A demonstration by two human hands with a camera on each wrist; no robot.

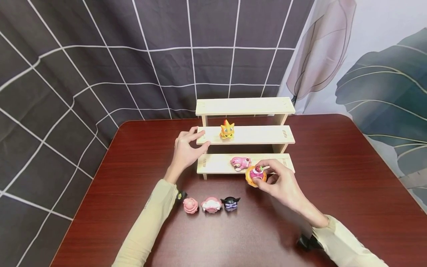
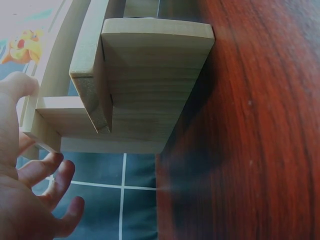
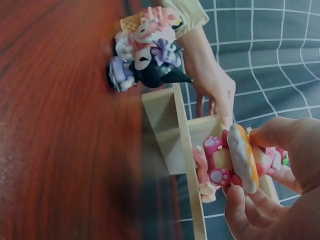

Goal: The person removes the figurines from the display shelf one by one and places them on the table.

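My right hand (image 1: 281,181) pinches a pink toy figurine (image 3: 243,162) with an orange-and-white ring round its body, a strawberry on its head and pink paw soles. It hovers at the front edge of the lowest step of the wooden display rack (image 1: 247,105). Just left of it, a pink bear figurine (image 1: 241,163) lies on that step. With thumb and fingers, my left hand (image 1: 186,148) grips the left end of the rack's middle step. A yellow spiky figurine (image 1: 227,130) sits on this step, to the right of that hand.
In front of the rack, a row on the red-brown table (image 1: 333,159) has a pink swirl-topped figurine (image 1: 190,205), a pink-and-white figurine (image 1: 211,204) and a black-and-purple figurine (image 1: 231,204). Behind the table hangs a dark grid-patterned curtain (image 1: 166,66).
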